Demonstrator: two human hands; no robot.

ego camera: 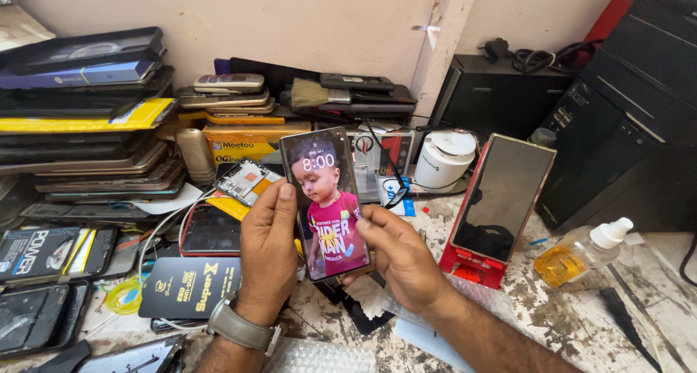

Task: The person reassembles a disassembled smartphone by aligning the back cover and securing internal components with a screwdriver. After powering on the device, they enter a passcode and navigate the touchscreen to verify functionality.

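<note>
Bubble wrap (319, 358) lies at the bottom edge, nearest the lens, just beside the left wrist and its grey wristwatch (243, 329); above it both hands hold one smartphone (327, 202) upright over the bench (566, 322). Left hand (267, 253): fingers closed round the phone's left edge, thumb on the glass; right hand (399, 257): fingers cupped behind the lower right corner, thumb tip at the screen edge; both gripping the phone. Screen is lit and shows a lock-screen picture with a clock.

Step in hand, as judged: checking the lit screen while the phone is held off the bench. Next move, as judged, calls for a steady two-handed hold and a light thumb, since the glass is pinched only by its edges.

Count, as far as visible:
- lit phones in hand: one;
- dark phone (501, 199) leaning on a red stand (472, 268): one, right of the hands, apart from them;
- pump bottle (581, 253) with amber liquid: one, near the stand;
- white round container (444, 159): one, behind;
- small brush (319, 93) on the back pile: one;
- black packet (190, 286) left of the left hand: one;
- stacked phones and cases (87, 126) at left: too many and too overlapped to count.
</note>
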